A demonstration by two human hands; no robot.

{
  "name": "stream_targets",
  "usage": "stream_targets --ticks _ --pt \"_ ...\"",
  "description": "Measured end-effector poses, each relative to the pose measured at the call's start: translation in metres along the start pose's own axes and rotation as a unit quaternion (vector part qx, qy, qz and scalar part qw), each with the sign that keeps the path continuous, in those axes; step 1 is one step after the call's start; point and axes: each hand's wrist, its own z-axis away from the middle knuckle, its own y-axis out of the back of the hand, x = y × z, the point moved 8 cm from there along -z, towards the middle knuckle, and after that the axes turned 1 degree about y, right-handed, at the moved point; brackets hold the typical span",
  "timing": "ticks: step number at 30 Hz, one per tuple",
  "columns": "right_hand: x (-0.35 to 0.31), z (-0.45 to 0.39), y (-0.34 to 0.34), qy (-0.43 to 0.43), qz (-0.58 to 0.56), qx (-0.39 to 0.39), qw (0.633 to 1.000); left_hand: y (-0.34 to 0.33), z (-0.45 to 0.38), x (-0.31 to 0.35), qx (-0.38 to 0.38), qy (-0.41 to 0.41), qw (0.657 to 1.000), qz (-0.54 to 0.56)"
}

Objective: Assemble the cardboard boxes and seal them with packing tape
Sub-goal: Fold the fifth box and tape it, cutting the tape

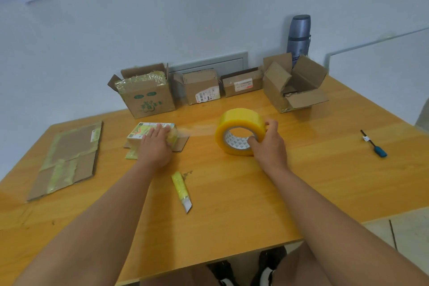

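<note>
The left hand presses flat on the small printed cardboard box at mid-table; the right hand grips the yellow packing-tape roll through its core. The box looks light and crushable, the stretched tape clingy.

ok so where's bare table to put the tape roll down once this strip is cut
Bare table lies right of the tape roll, short of the screwdriver, and along the near edge right of the utility knife. The back row of cardboard boxes is crowded, and flattened cardboard fills the left.
</note>
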Motion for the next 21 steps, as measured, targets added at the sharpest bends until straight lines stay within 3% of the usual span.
stream_targets --ticks 3,5,8,10,11,13,14,17,21 --pt "-0.006 0.004 0.007 0.022 0.014 0.036 0.999 -0.001 -0.001 -0.006 0.002 -0.016 1.0 0.005" --pt "-0.027 0.018 0.018 0.128 0.081 0.115 0.982 -0.003 -0.001 -0.006 0.005 -0.022 1.0 0.009" --pt "-0.08 0.055 0.011 0.327 0.127 0.184 0.919 -0.005 0.0 -0.008 0.003 -0.028 1.0 0.01" --pt "-0.109 0.073 -0.017 0.405 0.112 0.103 0.901 -0.005 -0.001 -0.01 -0.003 -0.034 0.999 0.013" --pt "-0.118 0.078 -0.037 0.408 0.109 0.01 0.906 -0.005 -0.001 -0.011 -0.005 -0.037 0.999 0.015" --pt "-0.116 0.087 -0.082 0.335 0.171 -0.199 0.905 -0.004 -0.002 -0.012 -0.012 -0.046 0.999 0.016" --pt "-0.111 0.092 -0.1 0.3 0.221 -0.265 0.889 -0.004 -0.003 -0.012 -0.015 -0.05 0.999 0.016" --pt "-0.107 0.101 -0.131 0.254 0.294 -0.338 0.857 -0.003 -0.002 -0.013 -0.01 -0.052 0.998 0.016" --pt "-0.11 0.101 -0.149 0.204 0.307 -0.399 0.839 -0.001 0.001 -0.013 0.009 -0.056 0.998 0.024"
